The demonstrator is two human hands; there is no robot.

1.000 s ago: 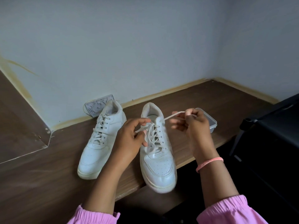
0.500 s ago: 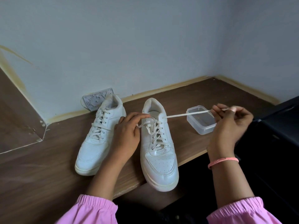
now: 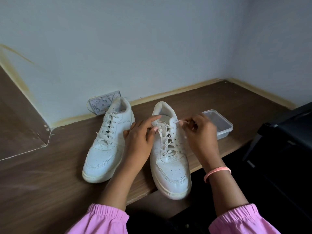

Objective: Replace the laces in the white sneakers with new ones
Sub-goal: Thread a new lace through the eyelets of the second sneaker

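Two white sneakers stand side by side on a brown wooden desk (image 3: 50, 166), toes toward me. The left sneaker (image 3: 108, 142) is laced to the top. The right sneaker (image 3: 170, 159) has a cream lace (image 3: 167, 141) crossed up its eyelets. My left hand (image 3: 140, 137) sits at that shoe's left collar, pinching the lace near the top eyelet with the index finger stretched over the tongue. My right hand (image 3: 197, 130) pinches the lace's other end close to the top right eyelet.
A clear plastic container (image 3: 219, 124) sits on the desk just behind my right hand. A patterned grey block (image 3: 104, 102) leans on the wall behind the left sneaker. A black chair (image 3: 287, 132) stands at the right, past the desk edge.
My right hand, which had pulled the lace end far out to the right over the container, has come back to the shoe's top right eyelet. My left hand stayed at the collar.
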